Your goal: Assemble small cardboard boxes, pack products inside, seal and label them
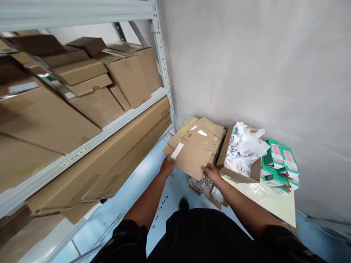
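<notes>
From the head camera, I looked down past my dark clothing at a pale blue floor (153,164) in the corner beside a grey plastered wall (246,54). My left hand (166,166) gripped the near left edge of a flattened brown cardboard box (193,153), fingers closed on the board just beside a white rectangular label (177,150). My right hand (212,172) pinched the near right corner of the same sheet, thumb on top. The sheet lay on top of a stack of more flattened brown cartons (208,128) piled on the floor against the wall. Two smaller white labels showed further up the stack; whatever was printed on any of them was too small for me to read.

Under my right hand a crumple of clear plastic wrap (201,184) lay on the floor. Just to the right of the stack stood an open brown cardboard box full of crumpled white paper (244,149), touching the pile. Beyond it lay a heap of small green and white cartons with pink panels (279,160); their lettering was blurred. A pale yellow flat board (271,201) lay on the floor in front of them.

To my left rose a grey metal shelving rack (161,62), its shelves loaded with closed brown cardboard boxes (128,76) and long flat cartons (109,157).
</notes>
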Demonstrator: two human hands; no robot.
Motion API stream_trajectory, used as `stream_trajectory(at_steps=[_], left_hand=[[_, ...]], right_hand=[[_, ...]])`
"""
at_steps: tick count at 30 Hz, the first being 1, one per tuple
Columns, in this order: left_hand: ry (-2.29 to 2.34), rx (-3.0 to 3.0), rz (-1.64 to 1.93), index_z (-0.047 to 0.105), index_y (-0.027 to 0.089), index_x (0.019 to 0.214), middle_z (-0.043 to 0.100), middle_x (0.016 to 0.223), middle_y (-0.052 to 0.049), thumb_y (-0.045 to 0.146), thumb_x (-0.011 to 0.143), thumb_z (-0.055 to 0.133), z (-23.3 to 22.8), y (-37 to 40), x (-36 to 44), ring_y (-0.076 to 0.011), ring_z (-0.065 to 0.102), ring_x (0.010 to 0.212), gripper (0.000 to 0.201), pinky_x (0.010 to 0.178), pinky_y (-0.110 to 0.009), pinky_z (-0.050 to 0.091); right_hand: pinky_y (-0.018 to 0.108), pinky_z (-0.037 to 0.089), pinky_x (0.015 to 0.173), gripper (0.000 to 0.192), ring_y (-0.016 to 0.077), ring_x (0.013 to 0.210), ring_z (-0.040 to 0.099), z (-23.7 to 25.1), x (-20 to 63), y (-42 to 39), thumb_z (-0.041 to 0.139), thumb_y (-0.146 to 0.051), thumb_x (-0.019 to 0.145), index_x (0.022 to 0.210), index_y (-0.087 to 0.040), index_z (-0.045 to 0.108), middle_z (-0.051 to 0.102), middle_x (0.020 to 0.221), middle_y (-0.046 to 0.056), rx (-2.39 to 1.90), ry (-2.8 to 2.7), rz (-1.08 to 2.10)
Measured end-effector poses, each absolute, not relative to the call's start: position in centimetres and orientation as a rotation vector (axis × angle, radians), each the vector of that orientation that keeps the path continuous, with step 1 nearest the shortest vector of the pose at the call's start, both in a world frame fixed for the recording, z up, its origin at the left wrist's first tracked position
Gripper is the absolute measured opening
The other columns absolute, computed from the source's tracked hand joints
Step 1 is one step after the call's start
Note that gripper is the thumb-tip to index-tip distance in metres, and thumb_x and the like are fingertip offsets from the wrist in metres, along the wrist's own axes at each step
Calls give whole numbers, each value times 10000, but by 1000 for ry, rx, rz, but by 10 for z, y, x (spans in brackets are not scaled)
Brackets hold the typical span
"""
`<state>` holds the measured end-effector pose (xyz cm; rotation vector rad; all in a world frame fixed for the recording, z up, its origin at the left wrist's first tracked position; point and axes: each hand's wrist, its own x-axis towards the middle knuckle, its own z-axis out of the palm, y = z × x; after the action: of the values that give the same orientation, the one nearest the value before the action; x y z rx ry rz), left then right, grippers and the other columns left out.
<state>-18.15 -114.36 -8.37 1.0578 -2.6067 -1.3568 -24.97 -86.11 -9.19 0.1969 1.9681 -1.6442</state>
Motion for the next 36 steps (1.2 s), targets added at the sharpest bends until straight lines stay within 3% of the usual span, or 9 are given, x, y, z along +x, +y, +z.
stream_trajectory(at_steps=[2,7,12,15,18,23,28,36], left_hand=[[-2657,1038,-1382,660,186,1247,720,1188,-101,216,804,638,-89,-1154,-189,-247,671,1095,444,879,-286,494],[-2710,1050,-1315,668,158,1177,671,1220,-134,216,801,642,-100,-1169,-197,-256,623,1148,382,925,-294,468],[-2739,1001,-1316,670,155,1008,699,1018,-93,221,799,649,-98,-1174,-202,-226,659,958,220,832,-291,481],[-2742,964,-1343,667,165,1005,700,944,-62,216,799,635,-95,-1174,-204,-205,661,860,214,780,-287,491],[-2733,876,-1361,682,181,1114,700,1059,-68,198,788,627,-94,-1172,-204,-210,664,963,331,866,-300,507],[-2545,755,-1410,662,175,1279,646,1293,-115,137,741,594,-92,-1167,-201,-249,611,1219,544,1086,-349,451],[-2389,789,-1610,639,217,1258,722,1199,-60,159,742,583,-87,-1164,-200,-231,676,1080,522,933,-322,517],[-2056,942,-1883,625,203,912,707,835,-13,404,694,630,-77,-1163,-201,-197,669,808,296,755,-294,512]], right_hand=[[236,357,457,360,138,510,528,-94,-253,-869,688,-437,646,899,-236,529,574,618,-54,256,2013,-1644],[255,403,493,378,162,561,576,-99,-255,-875,703,-425,649,944,-226,572,636,682,-20,318,2096,-1638],[290,465,568,400,207,666,637,-100,-256,-873,688,-414,644,982,-234,572,690,783,15,351,2235,-1630],[318,496,650,406,234,752,665,-96,-257,-869,665,-420,660,1014,-241,577,712,836,28,326,2324,-1638],[342,508,710,419,245,797,669,-91,-256,-867,646,-419,682,1061,-246,595,715,870,29,250,2358,-1629],[348,502,753,347,236,826,638,-84,-252,-872,666,-371,641,954,-248,582,669,853,19,239,2411,-1693],[305,464,674,304,192,723,582,-70,-250,-884,635,-309,603,873,-262,503,607,768,-25,281,2113,-1946],[253,391,586,263,141,617,484,-30,-251,-889,630,-232,518,734,-247,480,547,668,-57,333,1737,-2191]])
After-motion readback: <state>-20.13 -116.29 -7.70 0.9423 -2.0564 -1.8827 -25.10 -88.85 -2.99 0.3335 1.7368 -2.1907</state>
